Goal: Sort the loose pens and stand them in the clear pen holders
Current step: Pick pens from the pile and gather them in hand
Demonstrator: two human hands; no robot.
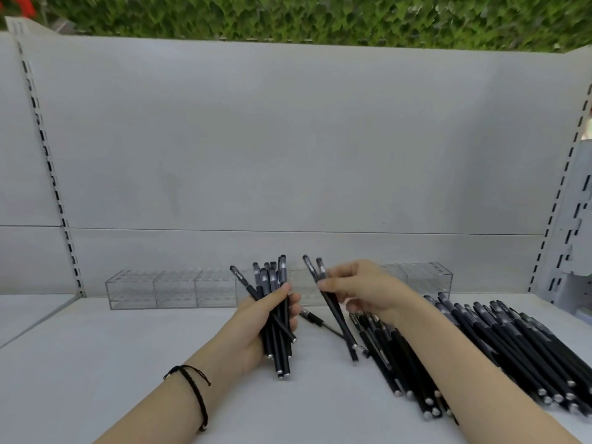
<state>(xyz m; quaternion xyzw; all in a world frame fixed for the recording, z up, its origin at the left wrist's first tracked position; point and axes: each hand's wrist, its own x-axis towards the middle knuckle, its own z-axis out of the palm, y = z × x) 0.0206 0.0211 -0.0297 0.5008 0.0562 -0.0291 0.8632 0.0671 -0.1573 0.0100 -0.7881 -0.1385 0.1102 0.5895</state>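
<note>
Gripped in the left hand (256, 325): a bundle of black pens (272, 277), caps up, silver-tipped ends sticking out below the palm, fingers curled tight round the shafts. One pen of the bundle leaning off to the left, crossing the others.

Pinched in the right hand (362, 290): two more pens (337, 318), caps up and slanting left, thumb and fingers closed on them just below the caps. Lower ends down near the shelf; touching it or not, cannot tell.

Between the two hands, flat on the shelf (128, 363): a single pen (312, 317), partly hidden behind the left fingers.

Under and beyond the right forearm: a broad heap of loose pens (499, 341), lying roughly side by side, silver ends toward the near edge.

Behind both hands, along the foot of the grey back panel (288, 139): a row of clear pen holders (174, 288), middle stretch hidden by hands and pens, right end (427, 277) showing past the right hand.

Round the left wrist: a black cord bracelet (192, 386). On either side: slotted uprights (48, 155). Above the panel: blurred green foliage (320, 17).
</note>
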